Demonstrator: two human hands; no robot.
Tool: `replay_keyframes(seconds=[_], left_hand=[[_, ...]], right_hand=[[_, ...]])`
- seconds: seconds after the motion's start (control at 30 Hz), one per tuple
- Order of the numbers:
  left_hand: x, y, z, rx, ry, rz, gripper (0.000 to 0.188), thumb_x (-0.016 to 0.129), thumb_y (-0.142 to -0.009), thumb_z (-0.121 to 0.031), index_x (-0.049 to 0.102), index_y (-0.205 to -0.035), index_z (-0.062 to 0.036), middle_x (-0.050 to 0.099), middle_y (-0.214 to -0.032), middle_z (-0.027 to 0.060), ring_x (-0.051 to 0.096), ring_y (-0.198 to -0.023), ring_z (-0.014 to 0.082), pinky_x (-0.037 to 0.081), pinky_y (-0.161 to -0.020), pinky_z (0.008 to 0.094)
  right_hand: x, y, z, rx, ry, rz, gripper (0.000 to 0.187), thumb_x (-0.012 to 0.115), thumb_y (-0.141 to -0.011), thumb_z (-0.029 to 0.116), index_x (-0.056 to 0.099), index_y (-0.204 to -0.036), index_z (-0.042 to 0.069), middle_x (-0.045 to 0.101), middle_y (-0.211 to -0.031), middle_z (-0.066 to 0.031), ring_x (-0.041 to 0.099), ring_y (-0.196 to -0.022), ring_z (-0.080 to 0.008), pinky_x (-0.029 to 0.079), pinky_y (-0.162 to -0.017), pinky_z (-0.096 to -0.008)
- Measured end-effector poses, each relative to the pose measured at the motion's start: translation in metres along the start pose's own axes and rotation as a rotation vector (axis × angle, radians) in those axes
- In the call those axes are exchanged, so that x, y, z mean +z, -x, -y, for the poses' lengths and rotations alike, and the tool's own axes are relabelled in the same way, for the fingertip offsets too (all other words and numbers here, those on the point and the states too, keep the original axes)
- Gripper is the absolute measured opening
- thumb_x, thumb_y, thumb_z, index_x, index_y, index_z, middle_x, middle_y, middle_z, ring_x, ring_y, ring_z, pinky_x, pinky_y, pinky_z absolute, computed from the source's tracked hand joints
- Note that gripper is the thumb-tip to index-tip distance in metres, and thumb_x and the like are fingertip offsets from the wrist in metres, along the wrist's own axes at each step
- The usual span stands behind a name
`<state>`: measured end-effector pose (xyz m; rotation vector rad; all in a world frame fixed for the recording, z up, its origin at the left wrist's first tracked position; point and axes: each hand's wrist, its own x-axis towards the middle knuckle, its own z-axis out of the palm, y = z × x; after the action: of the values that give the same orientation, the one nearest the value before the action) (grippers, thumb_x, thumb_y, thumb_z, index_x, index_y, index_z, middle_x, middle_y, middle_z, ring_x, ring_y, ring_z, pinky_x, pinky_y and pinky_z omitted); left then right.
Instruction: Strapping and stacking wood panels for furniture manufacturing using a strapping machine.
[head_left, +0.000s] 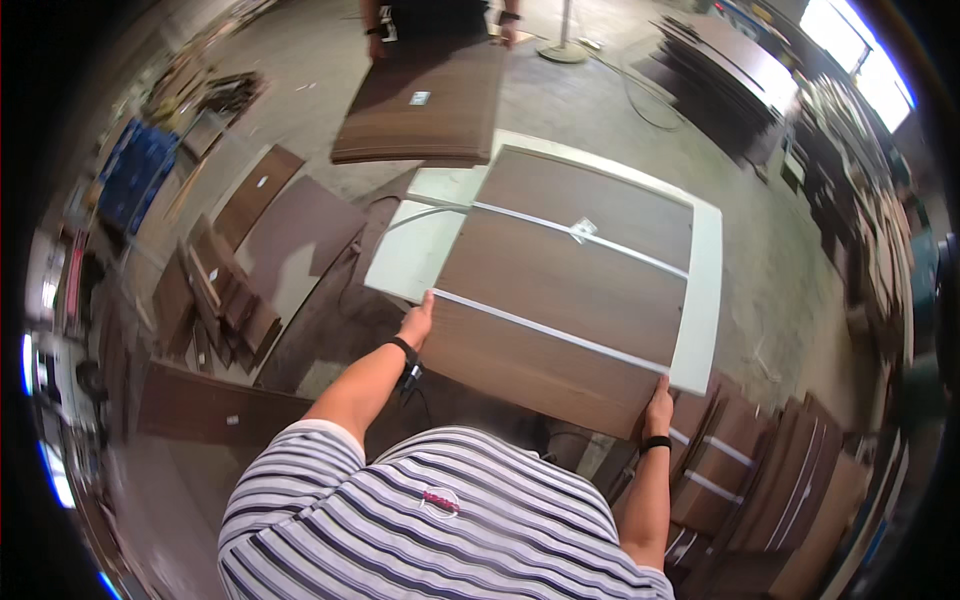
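Observation:
A wide brown wood-grain panel (560, 290), crossed by two pale straps and bearing a small white label, lies partly over a white board (705, 300). Its near edge sticks out toward me. At its left edge, beside the nearer strap, my left hand (417, 322) is closed, with the thumb along the side. My right hand (657, 408) grips the opposite edge near the right corner. The fingers under the panel are hidden, and whether it is one panel or a strapped stack I cannot tell.
Across from me a co-worker holds brown panels (425, 100) by the sides. Loose brown boards (215, 275) lean at the left, near a blue pallet-like stack (137, 175). Strapped panel bundles (720, 455) stand close at my right. A large sheet stack (735, 70) and a pole base (562, 52) stand farther back.

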<state>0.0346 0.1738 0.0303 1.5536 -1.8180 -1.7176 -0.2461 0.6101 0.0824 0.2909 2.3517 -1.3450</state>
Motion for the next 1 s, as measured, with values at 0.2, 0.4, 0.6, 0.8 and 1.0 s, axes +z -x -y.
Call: replay_keyframes(seconds=[0.2, 0.4, 0.6, 0.8, 1.0], left_hand=[[0.015, 0.038, 0.008, -0.239, 0.485, 0.520, 0.073, 0.029, -0.091, -0.062, 0.037, -0.135, -0.0050, 0.043, -0.135, 0.0118, 0.041, -0.123, 0.0284, 0.034, -0.103, 0.0423], [0.018, 0.092, 0.002, -0.263, 0.106, 0.514, 0.085, 0.035, -0.085, -0.069, 0.034, -0.136, -0.0015, 0.038, -0.139, 0.0115, 0.039, -0.123, 0.0278, 0.027, -0.105, 0.0370], [0.044, 0.123, -0.006, -0.154, -0.012, 0.713, 0.084, 0.039, -0.086, -0.067, 0.039, -0.132, 0.0035, 0.044, -0.134, 0.0135, 0.042, -0.119, 0.0247, 0.029, -0.102, 0.0352], [0.104, 0.198, -0.031, -0.030, -0.333, 0.657, 0.077, 0.038, -0.089, -0.063, 0.046, -0.127, 0.0030, 0.051, -0.126, 0.0107, 0.048, -0.110, 0.0210, 0.034, -0.096, 0.0310], [0.188, 0.281, -0.013, -0.045, -0.455, 0.912, 0.068, 0.043, -0.088, -0.062, 0.059, -0.109, 0.0007, 0.060, -0.102, 0.0055, 0.053, -0.091, 0.0147, 0.042, -0.082, 0.0282]], right_hand=[[-0.053, 0.087, 0.008, -0.103, 0.364, -0.186, 0.068, 0.023, -0.094, 0.052, 0.062, -0.090, -0.003, 0.057, -0.097, -0.0291, 0.052, -0.096, -0.0477, 0.040, -0.086, -0.0507], [-0.095, 0.193, -0.073, 0.155, 0.202, -0.393, 0.075, 0.030, -0.088, 0.065, 0.061, -0.074, -0.002, 0.060, -0.083, -0.0296, 0.057, -0.087, -0.0458, 0.043, -0.080, -0.0492], [-0.105, 0.293, -0.156, 0.256, 0.116, -0.543, 0.069, 0.038, -0.087, 0.063, 0.059, -0.076, -0.002, 0.061, -0.082, -0.0275, 0.058, -0.087, -0.0435, 0.045, -0.075, -0.0457], [-0.131, 0.379, -0.233, 0.366, -0.019, -0.719, 0.066, 0.041, -0.087, 0.059, 0.061, -0.076, -0.003, 0.060, -0.083, -0.0290, 0.058, -0.085, -0.0441, 0.045, -0.074, -0.0483], [-0.163, 0.465, -0.324, 0.527, -0.223, -0.919, 0.066, 0.042, -0.087, 0.056, 0.063, -0.079, -0.007, 0.060, -0.083, -0.0299, 0.057, -0.089, -0.0446, 0.044, -0.077, -0.0466]])
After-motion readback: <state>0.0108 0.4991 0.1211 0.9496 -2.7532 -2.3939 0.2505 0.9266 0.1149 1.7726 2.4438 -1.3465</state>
